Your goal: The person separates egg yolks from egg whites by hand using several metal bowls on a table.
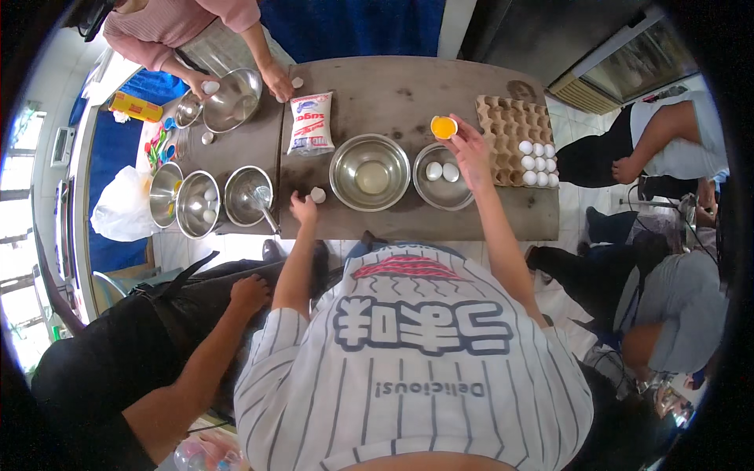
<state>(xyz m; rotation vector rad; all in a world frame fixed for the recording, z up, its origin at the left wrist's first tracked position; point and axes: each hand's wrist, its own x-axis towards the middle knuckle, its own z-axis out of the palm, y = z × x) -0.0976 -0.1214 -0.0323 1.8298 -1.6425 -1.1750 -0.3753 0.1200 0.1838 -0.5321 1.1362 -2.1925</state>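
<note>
In my right hand (468, 144), raised over the table, is an eggshell half with a yolk (443, 127) in it. Below that hand a metal bowl (425, 187) holds two white eggs (442, 172). Left of it stands a larger steel bowl (340, 191) with clear egg white (372, 178) at its bottom. My left hand (304, 207) is low at the table's near edge, its fingertips beside an empty eggshell piece (318, 195); whether they touch it I cannot tell. A bag of sugar (311, 122) lies beyond the larger bowl.
A cardboard egg tray (492, 141) with several white eggs stands at the right. On the left are a bowl with a whisk (262, 203), a bowl with eggs (184, 218) and another bowl (158, 206). Across the table a person in pink holds an egg (210, 88); other people stand nearby.
</note>
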